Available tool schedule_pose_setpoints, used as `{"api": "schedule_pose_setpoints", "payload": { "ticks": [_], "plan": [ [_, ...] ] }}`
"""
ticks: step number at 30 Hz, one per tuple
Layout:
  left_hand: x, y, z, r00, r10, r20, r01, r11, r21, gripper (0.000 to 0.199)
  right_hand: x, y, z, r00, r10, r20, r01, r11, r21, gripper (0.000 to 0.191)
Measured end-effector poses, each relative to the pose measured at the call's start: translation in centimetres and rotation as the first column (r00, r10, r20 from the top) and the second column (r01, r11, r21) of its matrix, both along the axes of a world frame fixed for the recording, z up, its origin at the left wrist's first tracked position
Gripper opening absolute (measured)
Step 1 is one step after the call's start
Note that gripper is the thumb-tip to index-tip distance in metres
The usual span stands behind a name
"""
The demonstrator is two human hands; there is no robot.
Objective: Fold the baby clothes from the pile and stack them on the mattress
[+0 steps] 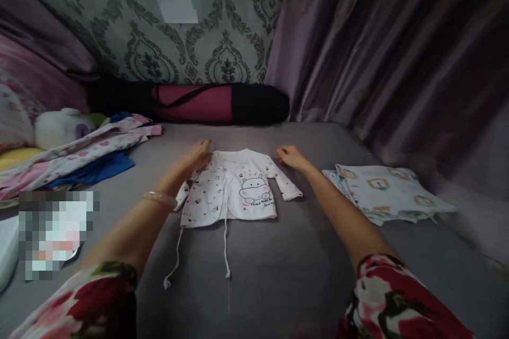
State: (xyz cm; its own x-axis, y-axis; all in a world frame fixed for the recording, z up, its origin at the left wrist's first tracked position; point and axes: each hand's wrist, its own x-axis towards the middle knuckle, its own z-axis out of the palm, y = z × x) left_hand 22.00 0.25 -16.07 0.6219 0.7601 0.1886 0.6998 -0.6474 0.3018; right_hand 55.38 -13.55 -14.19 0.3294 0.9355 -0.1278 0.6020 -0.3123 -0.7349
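A small white long-sleeved baby shirt [246,169] lies spread on the grey sheet, with a cartoon animal on its front and two thin ties hanging toward me. My left hand [199,154] is at the shirt's left shoulder, fingers curled together and partly hidden, over part of that sleeve; what its fingertips hold cannot be made out. Just beyond the right shoulder, my right hand [291,157] is closed, with no cloth visible between its fingers. The right sleeve lies flat below it.
Folded printed cloths [389,190] lie at the right. Loose clothes [107,151] and a white plush toy [61,127] are at the left, above a blurred-out item [58,235]. A black and maroon long bag [194,103] spans the back of the grey sheet [278,275].
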Motion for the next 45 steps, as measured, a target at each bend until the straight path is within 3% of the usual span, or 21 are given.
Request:
{"api": "schedule_pose_setpoints", "payload": {
  "ticks": [4,7,9,11,13,16,18,21,23,24,26,28,29,33,35,40,45],
  "plan": [
    [2.3,-2.1,1.1,0.995,-0.104,-0.008,0.104,0.993,0.053,0.036,2.3,-6.0,-0.5,0.997,-0.076,-0.028,0.071,0.983,-0.167,0.025],
    [6.2,-4.4,0.9,0.964,-0.265,0.033,0.264,0.964,0.026,0.033,1.1,-9.5,0.0,0.985,0.026,0.173,0.005,0.984,-0.177,0.027],
    [9.0,-5.8,0.2,0.946,-0.316,0.067,0.318,0.948,-0.015,0.032,-0.4,-11.2,0.6,0.928,0.155,0.34,-0.124,0.986,-0.111,0.032],
    [11.3,-6.9,-0.8,0.933,-0.344,0.104,0.348,0.937,-0.019,0.031,-1.7,-12.5,1.1,0.855,0.284,0.434,-0.277,0.957,-0.08,0.043],
    [12.8,-7.6,-1.9,0.926,-0.341,0.162,0.345,0.938,0.002,0.03,-2.4,-13.3,1.1,0.795,0.379,0.474,-0.381,0.919,-0.095,0.042],
    [13.7,-8.4,-3.2,0.922,-0.303,0.24,0.305,0.952,0.029,0.033,-2.1,-13.7,0.5,0.761,0.403,0.508,-0.439,0.897,-0.053,0.022],
    [13.8,-8.8,-3.7,0.919,-0.288,0.27,0.287,0.957,0.043,0.035,-1.4,-13.4,-0.1,0.791,0.372,0.486,-0.432,0.902,0.013,0.02],
    [13.6,-9.2,-3.6,0.917,-0.261,0.303,0.262,0.964,0.036,0.039,0.1,-12.2,-0.6,0.942,0.212,0.259,-0.249,0.961,0.119,0.018],
    [13.5,-9.5,-3.3,0.921,-0.249,0.3,0.253,0.967,0.026,0.042,1.3,-11.1,-0.6,0.999,-0.022,-0.05,0.029,0.989,0.146,0.017],
    [13.5,-9.5,-3.1,0.925,-0.248,0.289,0.251,0.968,0.026,0.043,1.9,-10.6,-0.6,0.964,-0.152,-0.218,0.18,0.977,0.115,0.016],
    [13.5,-9.6,-2.9,0.936,-0.246,0.252,0.247,0.969,0.03,0.045,2.9,-9.8,-0.4,0.818,-0.344,-0.461,0.389,0.921,0.002,0.017],
    [13.6,-9.6,-2.9,0.949,-0.239,0.207,0.238,0.971,0.029,0.047,3.4,-9.2,-0.2,0.721,-0.408,-0.56,0.444,0.893,-0.078,0.017],
    [13.6,-9.5,-3.0,0.954,-0.235,0.186,0.234,0.972,0.027,0.048,3.4,-9.0,-0.2,0.717,-0.416,-0.559,0.444,0.891,-0.093,0.019],
    [13.7,-9.3,-3.3,0.965,-0.229,0.127,0.229,0.973,0.021,0.049,2.4,-8.1,-0.5,0.871,-0.452,-0.193,0.446,0.892,-0.076,0.032],
    [13.7,-9.2,-3.3,0.968,-0.231,0.096,0.23,0.973,0.022,0.049,1.7,-7.8,-0.7,0.891,-0.454,-0.014,0.453,0.891,-0.033,0.025],
    [13.7,-9.4,-3.2,0.972,-0.233,-0.002,0.233,0.972,0.025,0.051,1.0,-8.6,-0.9,0.861,-0.37,0.349,0.36,0.928,0.094,0.034],
    [13.7,-9.7,-3.3,0.982,-0.187,-0.01,0.187,0.982,0.012,0.051,1.0,-9.5,-0.9,0.765,-0.232,0.601,0.293,0.956,-0.003,0.034]
  ]
}}
